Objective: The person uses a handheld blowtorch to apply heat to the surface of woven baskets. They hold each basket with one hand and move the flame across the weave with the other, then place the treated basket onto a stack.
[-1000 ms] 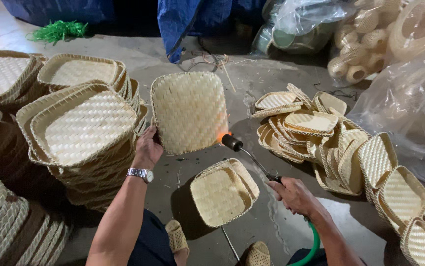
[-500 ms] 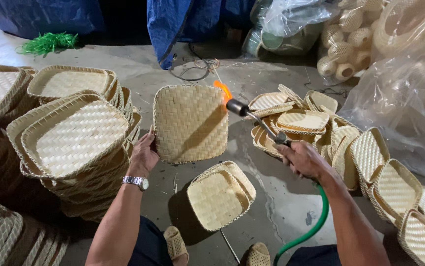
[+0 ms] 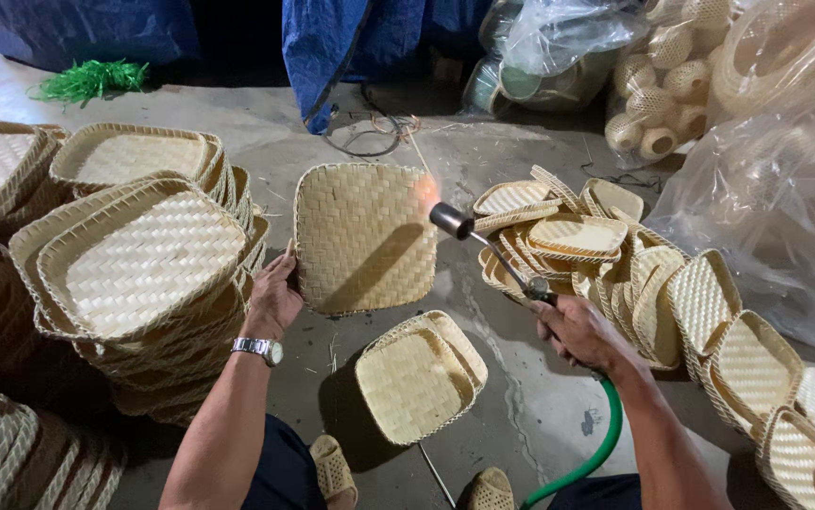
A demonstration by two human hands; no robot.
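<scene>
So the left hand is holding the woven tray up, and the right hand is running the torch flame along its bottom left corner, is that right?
Not quite. The head view shows the flame at the woven tray's top right corner. The left hand does hold it up, and the right hand holds the torch.

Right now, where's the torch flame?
Head view, centre: the flame licks the upper right corner of the woven tray held up by the left hand, left of the loose tray pile.

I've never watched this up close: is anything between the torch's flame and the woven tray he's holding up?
Nothing visible. The left hand holds the woven tray upright by its lower left edge. The right hand aims the torch at its upper right corner, where the flame meets the weave with only open air between.
</scene>
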